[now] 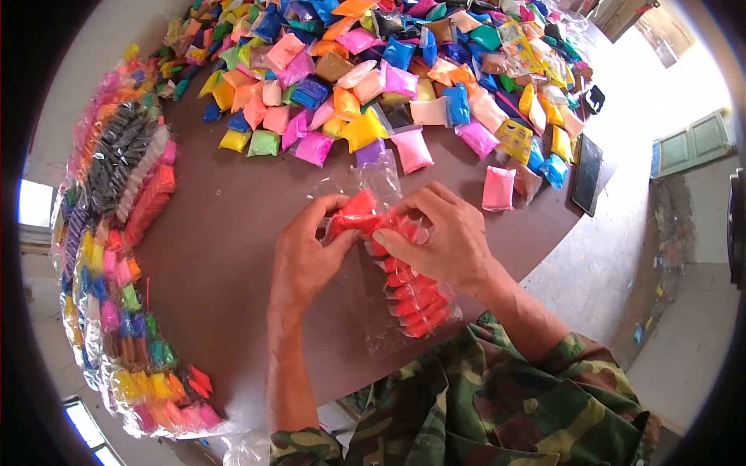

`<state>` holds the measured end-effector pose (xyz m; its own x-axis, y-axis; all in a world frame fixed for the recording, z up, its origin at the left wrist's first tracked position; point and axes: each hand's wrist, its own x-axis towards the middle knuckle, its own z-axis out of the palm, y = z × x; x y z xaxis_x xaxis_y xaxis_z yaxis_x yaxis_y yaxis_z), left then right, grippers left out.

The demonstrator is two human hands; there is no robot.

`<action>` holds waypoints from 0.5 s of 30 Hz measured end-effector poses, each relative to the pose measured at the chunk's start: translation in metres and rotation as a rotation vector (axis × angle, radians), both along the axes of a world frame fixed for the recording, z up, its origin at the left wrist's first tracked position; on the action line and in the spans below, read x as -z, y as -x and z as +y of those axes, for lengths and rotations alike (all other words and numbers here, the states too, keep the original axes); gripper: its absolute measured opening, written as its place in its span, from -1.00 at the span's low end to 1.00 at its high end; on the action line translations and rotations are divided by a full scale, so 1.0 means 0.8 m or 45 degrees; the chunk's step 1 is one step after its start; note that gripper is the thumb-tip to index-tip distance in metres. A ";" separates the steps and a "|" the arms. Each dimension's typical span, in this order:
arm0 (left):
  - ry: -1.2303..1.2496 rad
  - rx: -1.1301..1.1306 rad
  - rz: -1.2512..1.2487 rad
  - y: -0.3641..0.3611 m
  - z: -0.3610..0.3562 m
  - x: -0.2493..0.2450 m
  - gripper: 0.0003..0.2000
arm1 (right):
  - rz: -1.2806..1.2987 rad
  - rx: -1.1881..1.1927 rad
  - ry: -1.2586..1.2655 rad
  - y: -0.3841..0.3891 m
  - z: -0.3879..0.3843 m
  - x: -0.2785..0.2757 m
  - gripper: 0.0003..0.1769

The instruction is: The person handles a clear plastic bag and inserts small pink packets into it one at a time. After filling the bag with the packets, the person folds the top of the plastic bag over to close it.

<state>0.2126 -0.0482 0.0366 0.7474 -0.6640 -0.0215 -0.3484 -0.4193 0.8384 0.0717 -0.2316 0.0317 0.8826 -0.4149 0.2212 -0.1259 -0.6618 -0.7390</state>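
Note:
My left hand [311, 245] is closed on a small red packet [353, 216], thumb in front and fingers behind. Opposite it, my right hand [443, 237] pinches at the top of a row of red packets, close to the same packet. That row of red packets [420, 299] lies stacked in a clear plastic bag [377, 326] on the brown table, running toward my body. Clear film [381, 177] sticks up just beyond my fingers. My right fingers hide part of the upper row, so exactly what they grip is partly covered.
A large heap of mixed coloured packets [361, 128] covers the table's far side. Bagged rows of sorted packets [116, 186] line the left edge. One pink packet [498, 189] lies apart at right, near a dark phone-like device [587, 175] at the table [225, 233] edge.

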 end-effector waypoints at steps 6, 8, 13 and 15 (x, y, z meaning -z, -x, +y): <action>0.014 0.075 -0.076 -0.005 -0.022 0.009 -0.54 | -0.153 0.066 -0.495 -0.014 -0.002 0.023 -0.80; 0.037 0.131 -0.056 -0.005 -0.026 0.012 -0.55 | -0.161 0.046 -0.505 -0.014 -0.005 0.015 -0.84; 0.396 0.192 0.508 -0.002 -0.035 0.035 -0.63 | -0.319 -0.091 -0.275 -0.012 -0.010 0.021 -0.90; 0.415 0.229 0.528 -0.001 -0.034 0.044 -0.69 | -0.449 -0.115 -0.171 -0.011 -0.017 0.026 -0.91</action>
